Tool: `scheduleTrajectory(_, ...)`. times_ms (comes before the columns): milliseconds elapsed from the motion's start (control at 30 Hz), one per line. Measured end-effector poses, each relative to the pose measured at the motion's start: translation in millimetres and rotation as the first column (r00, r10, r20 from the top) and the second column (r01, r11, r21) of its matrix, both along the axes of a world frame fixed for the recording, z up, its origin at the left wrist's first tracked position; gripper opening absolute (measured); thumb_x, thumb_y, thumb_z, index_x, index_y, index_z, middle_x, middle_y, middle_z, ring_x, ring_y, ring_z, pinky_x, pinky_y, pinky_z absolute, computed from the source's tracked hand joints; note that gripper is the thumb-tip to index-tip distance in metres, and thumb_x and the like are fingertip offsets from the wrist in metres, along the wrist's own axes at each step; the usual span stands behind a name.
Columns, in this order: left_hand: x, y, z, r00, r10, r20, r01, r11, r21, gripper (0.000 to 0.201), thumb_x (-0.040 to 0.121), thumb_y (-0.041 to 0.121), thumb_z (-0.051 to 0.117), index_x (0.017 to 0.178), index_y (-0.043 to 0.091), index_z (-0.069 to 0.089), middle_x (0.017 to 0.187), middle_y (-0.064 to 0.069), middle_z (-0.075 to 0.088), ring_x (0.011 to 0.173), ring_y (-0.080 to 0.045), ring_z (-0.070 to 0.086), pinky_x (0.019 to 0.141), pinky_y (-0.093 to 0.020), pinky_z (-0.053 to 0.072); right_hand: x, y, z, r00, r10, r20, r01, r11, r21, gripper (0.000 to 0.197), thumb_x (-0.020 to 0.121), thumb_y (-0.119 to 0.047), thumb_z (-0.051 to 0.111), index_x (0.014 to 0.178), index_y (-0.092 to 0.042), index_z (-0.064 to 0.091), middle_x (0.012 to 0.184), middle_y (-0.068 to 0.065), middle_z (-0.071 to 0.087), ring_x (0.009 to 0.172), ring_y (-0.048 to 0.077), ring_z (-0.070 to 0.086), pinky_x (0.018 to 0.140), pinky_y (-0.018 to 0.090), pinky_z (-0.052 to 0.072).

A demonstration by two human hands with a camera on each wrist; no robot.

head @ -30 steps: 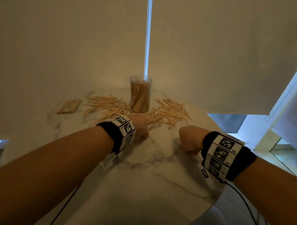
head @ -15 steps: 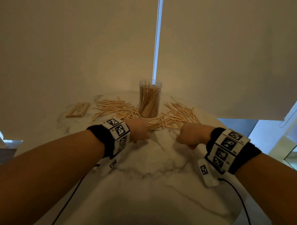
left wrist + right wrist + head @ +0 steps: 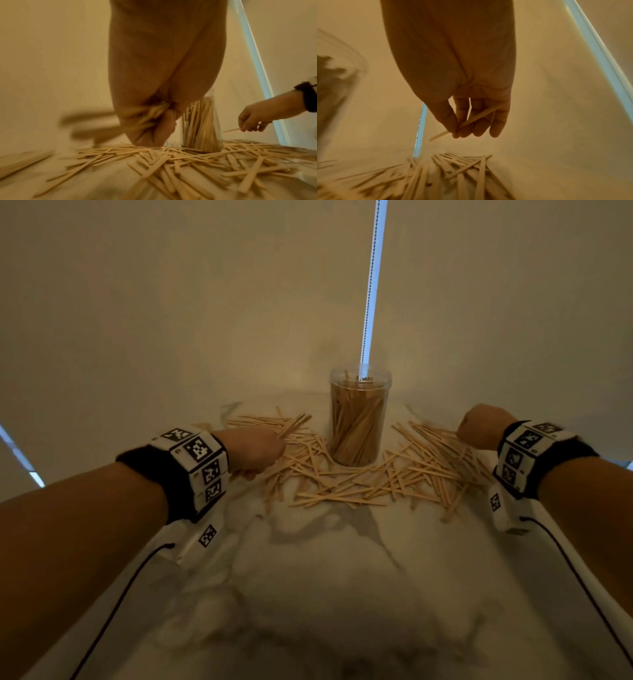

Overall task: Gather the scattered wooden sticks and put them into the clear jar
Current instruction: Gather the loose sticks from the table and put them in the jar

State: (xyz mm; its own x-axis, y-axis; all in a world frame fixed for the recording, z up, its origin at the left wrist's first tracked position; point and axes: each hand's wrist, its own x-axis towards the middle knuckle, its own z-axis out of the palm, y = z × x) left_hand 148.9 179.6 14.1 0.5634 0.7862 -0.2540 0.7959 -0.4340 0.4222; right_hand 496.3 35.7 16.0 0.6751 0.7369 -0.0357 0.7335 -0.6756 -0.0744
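Observation:
A clear jar, well filled with wooden sticks, stands at the back middle of the marble table. Loose sticks lie scattered all round its foot. My left hand grips a bundle of sticks just left of the jar, low over the pile. My right hand hovers above the sticks on the jar's right and pinches a single stick between thumb and fingers.
A pale roller blind with a bead chain hangs close behind the jar. The table's near half shows bare marble. Cables trail from both wristbands over the table edges.
Both hands went from the table's middle out to the piles. The left hand took up a bundle of sticks; the right hand rose to the right with one stick. The head moved closer.

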Motion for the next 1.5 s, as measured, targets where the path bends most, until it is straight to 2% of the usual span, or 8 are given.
scheduleTrajectory(133, 1.2, 23.1, -5.7, 0.993, 0.033, -0.114, -0.016, 0.989, 0.146, 0.057, 0.104, 0.051, 0.034, 0.092, 0.001, 0.058, 0.083, -0.018, 0.062, 0.063, -0.026, 0.054, 0.056, -0.028, 0.047, 33.8, 31.4, -11.9, 0.998, -0.014, 0.059, 0.020, 0.994, -0.107, 0.032, 0.100, -0.019, 0.048, 0.072, -0.005, 0.056, 0.109, 0.018, 0.065, 0.086, 0.030, 0.056, 0.078, 0.035, 0.047)
scheduleTrajectory(300, 0.1, 35.7, -17.9, 0.982, -0.005, -0.188, 0.050, 0.970, 0.236, 0.069, 0.083, 0.068, 0.060, 0.098, 0.000, 0.065, 0.091, -0.014, 0.067, 0.076, -0.024, 0.059, 0.064, -0.032, 0.044, 30.3, 48.9, -18.6, 0.999, 0.046, -0.023, -0.051, 0.954, -0.296, 0.082, 0.095, -0.069, 0.032, 0.140, -0.004, 0.051, 0.148, 0.016, 0.046, 0.132, 0.030, 0.047, 0.111, 0.039, 0.034)
scheduleTrajectory(433, 1.9, 26.5, -23.8, 0.968, -0.062, -0.245, 0.116, 0.971, 0.211, 0.068, 0.079, 0.067, 0.068, 0.107, 0.005, 0.069, 0.104, -0.011, 0.070, 0.092, -0.025, 0.065, 0.078, -0.036, 0.052, -5.0, 41.3, -14.8, 0.992, 0.113, -0.054, -0.125, 0.917, -0.379, 0.101, 0.075, -0.088, 0.040, 0.132, -0.006, 0.056, 0.136, 0.013, 0.056, 0.121, 0.028, 0.054, 0.100, 0.037, 0.041)
scheduleTrajectory(600, 2.3, -2.8, -20.1, 0.955, -0.076, -0.286, 0.155, 0.951, 0.267, 0.038, 0.095, 0.041, 0.062, 0.096, 0.003, 0.063, 0.086, -0.008, 0.060, 0.074, -0.021, 0.052, 0.059, -0.030, 0.040, -65.0, 17.3, -5.1, 0.984, 0.166, -0.072, -0.180, 0.935, -0.305, 0.053, 0.090, -0.061, 0.056, 0.064, -0.014, 0.053, 0.065, 0.000, 0.052, 0.056, 0.014, 0.047, 0.055, 0.025, 0.038)
scheduleTrajectory(1067, -54.0, -81.5, -9.9, 0.963, -0.004, -0.271, 0.070, 0.969, 0.236, 0.046, 0.087, 0.038, 0.074, 0.060, 0.011, 0.048, 0.061, -0.007, 0.054, 0.067, -0.024, 0.060, 0.056, -0.026, 0.043, -216.4, -57.4, 0.9, 0.926, 0.375, -0.052, -0.371, 0.872, -0.318, 0.037, 0.101, -0.019, 0.047, 0.065, -0.013, 0.041, 0.068, 0.001, 0.042, 0.062, 0.018, 0.044, 0.063, 0.029, 0.039)
scheduleTrajectory(1167, -69.5, -84.3, -3.9, 0.982, 0.065, -0.179, -0.040, 0.990, 0.138, 0.030, 0.092, 0.025, 0.069, 0.069, 0.008, 0.060, 0.061, -0.004, 0.059, 0.055, -0.018, 0.061, 0.045, -0.022, 0.049, -219.0, -60.8, 2.3, 0.944, 0.325, -0.058, -0.329, 0.921, -0.207, 0.034, 0.099, -0.015, 0.047, 0.066, -0.010, 0.045, 0.067, 0.001, 0.043, 0.064, 0.019, 0.047, 0.060, 0.028, 0.039)
scheduleTrajectory(1300, -84.8, -83.5, 6.2, 0.976, 0.197, 0.089, -0.196, 0.980, -0.023, 0.021, 0.097, 0.019, 0.061, 0.087, 0.000, 0.065, 0.084, -0.014, 0.070, 0.069, -0.025, 0.067, 0.069, -0.037, 0.061, -213.4, -67.9, 15.5, 0.955, 0.281, -0.091, -0.282, 0.959, 0.000, 0.020, 0.094, -0.015, 0.056, 0.087, -0.001, 0.069, 0.086, 0.009, 0.067, 0.085, 0.025, 0.064, 0.066, 0.028, 0.047)
scheduleTrajectory(1500, -82.1, -88.9, 24.9, 0.738, 0.380, 0.557, -0.153, 0.899, -0.411, 0.023, 0.099, 0.013, 0.060, 0.111, -0.006, 0.063, 0.089, -0.009, 0.075, 0.070, -0.018, 0.066, 0.068, -0.029, 0.062, -209.7, -70.3, 32.4, 0.923, 0.299, -0.243, -0.175, 0.888, 0.426, 0.010, 0.090, -0.016, 0.064, 0.089, -0.014, 0.073, 0.081, 0.006, 0.069, 0.075, 0.020, 0.065, 0.065, 0.032, 0.052)
